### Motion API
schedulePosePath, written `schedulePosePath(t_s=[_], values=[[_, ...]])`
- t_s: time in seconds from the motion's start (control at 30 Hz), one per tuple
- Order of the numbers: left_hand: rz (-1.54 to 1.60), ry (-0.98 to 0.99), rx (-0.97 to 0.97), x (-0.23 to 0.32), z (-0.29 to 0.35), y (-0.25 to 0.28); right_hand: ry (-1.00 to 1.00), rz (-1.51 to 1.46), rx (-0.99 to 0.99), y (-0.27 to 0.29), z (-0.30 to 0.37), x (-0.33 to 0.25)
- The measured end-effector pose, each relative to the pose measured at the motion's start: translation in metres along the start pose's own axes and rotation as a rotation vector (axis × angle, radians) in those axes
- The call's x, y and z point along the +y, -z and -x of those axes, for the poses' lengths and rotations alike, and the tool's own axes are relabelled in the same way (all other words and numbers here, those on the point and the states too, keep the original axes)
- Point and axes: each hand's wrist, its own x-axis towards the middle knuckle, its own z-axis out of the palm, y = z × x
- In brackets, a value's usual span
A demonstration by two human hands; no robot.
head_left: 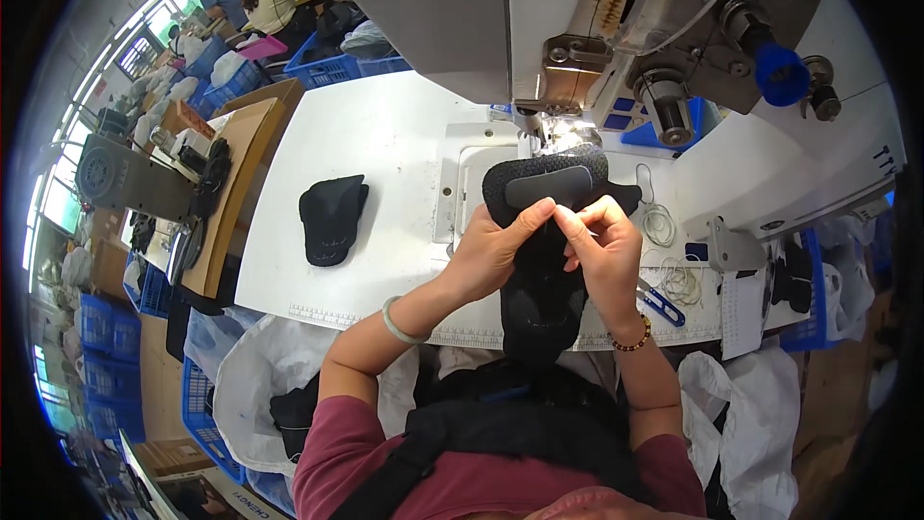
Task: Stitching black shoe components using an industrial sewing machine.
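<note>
Fabric piece (544, 274), black, partly mesh-textured

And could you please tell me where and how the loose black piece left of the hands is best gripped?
Probably by its right edge, coming from the right with the left hand: the black piece lies on the white table with that edge facing the hand, and its upper right corner juts out.

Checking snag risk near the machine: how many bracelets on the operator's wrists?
2: a pale bangle on the wrist of the left hand, and a beaded bracelet on the wrist of the right hand. None look hidden.
</note>
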Motion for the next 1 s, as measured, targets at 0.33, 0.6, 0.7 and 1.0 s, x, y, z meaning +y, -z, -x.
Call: schedulePosePath(t_s=[0.33, 0.6, 0.7, 1.0], values=[[-0.044, -0.031, 0.074, 0.003, 0.001, -0.004, -0.01, -0.014, -0.044, 0.01, -0.003, 0.004], [-0.007, -0.014, 0.171, 0.016, 0.005, -0.014, 1.313, 1.137, 0.108, 0.046, -0.017, 0.027], [0.004, -0.032, 0.177, 0.018, 0.007, -0.017, 1.49, 1.15, 0.13, 0.038, -0.024, 0.023], [-0.142, -0.13, 0.333, 0.032, -0.003, 0.003, 1.226, 1.047, -0.161, 0.012, -0.044, 0.001]])
